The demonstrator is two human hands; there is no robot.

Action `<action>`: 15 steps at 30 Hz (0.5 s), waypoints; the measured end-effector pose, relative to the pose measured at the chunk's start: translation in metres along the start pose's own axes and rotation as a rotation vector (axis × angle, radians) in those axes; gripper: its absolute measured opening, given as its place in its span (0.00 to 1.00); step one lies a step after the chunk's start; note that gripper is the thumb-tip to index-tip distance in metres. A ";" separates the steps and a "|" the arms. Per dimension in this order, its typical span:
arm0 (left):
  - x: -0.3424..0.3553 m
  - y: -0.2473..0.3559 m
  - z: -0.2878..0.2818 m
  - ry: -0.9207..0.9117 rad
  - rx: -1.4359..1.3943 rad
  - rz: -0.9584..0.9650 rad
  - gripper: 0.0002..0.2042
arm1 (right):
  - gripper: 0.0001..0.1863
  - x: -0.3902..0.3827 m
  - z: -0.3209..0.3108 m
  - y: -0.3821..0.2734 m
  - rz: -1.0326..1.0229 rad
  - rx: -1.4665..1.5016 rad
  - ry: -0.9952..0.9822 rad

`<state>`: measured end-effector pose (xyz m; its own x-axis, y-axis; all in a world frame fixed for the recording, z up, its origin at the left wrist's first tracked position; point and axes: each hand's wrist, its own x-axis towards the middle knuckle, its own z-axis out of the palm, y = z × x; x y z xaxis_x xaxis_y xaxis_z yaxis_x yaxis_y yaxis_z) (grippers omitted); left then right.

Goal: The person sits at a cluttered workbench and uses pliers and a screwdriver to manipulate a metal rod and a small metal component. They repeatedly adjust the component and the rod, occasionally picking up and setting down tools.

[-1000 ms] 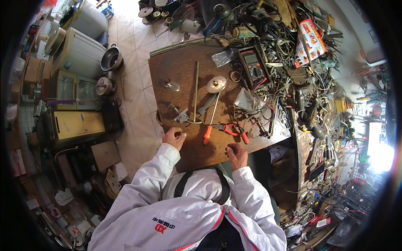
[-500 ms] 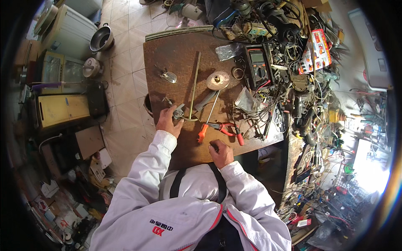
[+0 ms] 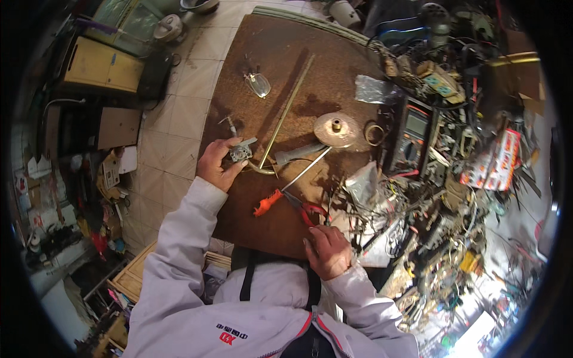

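My left hand pinches a small grey cast-metal fitting above the left side of the brown wooden table. Close to that hand a thin bent brass-coloured tube lies lengthwise. My right hand is curled at the table's near edge, over the handle ends of red-handled pliers; what its fingers hold, if anything, is hidden. Left of the pliers lies an orange-handled screwdriver, its shaft reaching to a round metal disc with a brass centre. A dull grey strip rests beside the shaft.
Eyeglasses lie at the far left of the tabletop. A ring, a clear plastic bag and a multimeter sit on the right. Beyond spreads a dense heap of wires and parts. Tiled floor borders the left side.
The whole view has turned and shifted. My right hand has moved onto the ends of the pliers' handles from nearer my body. The left hand still holds the metal fitting.
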<state>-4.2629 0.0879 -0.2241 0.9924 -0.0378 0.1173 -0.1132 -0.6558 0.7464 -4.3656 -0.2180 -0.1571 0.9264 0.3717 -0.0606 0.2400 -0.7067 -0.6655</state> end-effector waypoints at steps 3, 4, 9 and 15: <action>-0.002 -0.007 0.005 -0.030 -0.125 -0.036 0.20 | 0.22 0.033 0.000 0.016 -0.168 -0.165 -0.012; -0.005 -0.009 0.006 -0.025 -0.159 -0.036 0.20 | 0.23 0.037 0.003 0.021 -0.201 -0.217 -0.037; -0.018 -0.015 0.017 0.004 -0.248 0.082 0.20 | 0.25 0.036 0.023 0.040 -0.436 -0.579 -0.079; -0.028 -0.015 0.030 0.200 -0.261 0.222 0.20 | 0.23 0.014 0.030 0.045 -0.576 -0.656 0.188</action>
<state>-4.2879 0.0759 -0.2587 0.9164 0.0071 0.4002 -0.3579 -0.4332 0.8272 -4.3504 -0.2266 -0.2103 0.6288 0.7119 0.3128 0.7476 -0.6641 0.0085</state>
